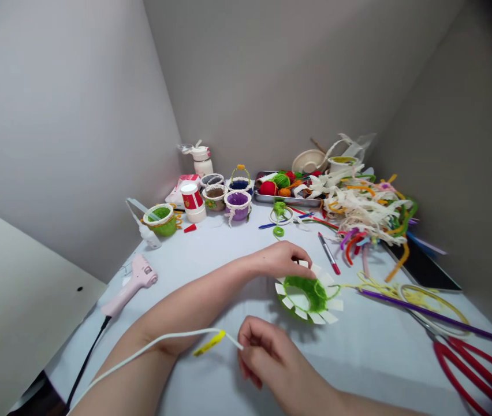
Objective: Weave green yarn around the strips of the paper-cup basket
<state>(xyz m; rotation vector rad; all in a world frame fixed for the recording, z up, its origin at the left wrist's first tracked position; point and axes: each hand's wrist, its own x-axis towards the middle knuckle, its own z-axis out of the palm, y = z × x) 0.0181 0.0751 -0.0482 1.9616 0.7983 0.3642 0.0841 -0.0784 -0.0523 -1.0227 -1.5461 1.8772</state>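
Note:
Near the middle of the table, my left hand [284, 260] grips the far rim of a paper cup [294, 303] with green yarn woven inside it. White cut tabs fan outward around the cup's rim. A loop of green yarn [330, 290] lies over its right side. Closer to me, my right hand [272, 358] is closed, with thumb and fingers pinched on a white cable [172, 334]. That cable crosses over my left forearm and carries a yellow tag [209, 343]. The right hand is apart from the cup.
A pink glue gun [131, 283] lies left. Small yarn-trimmed pots [238, 207], a glue bottle [148, 236] and a tray of yarn balls [287, 201] stand behind. Tangled white strips [367, 211], a purple knitting needle [428, 315] and red-handled scissors [466, 370] are right.

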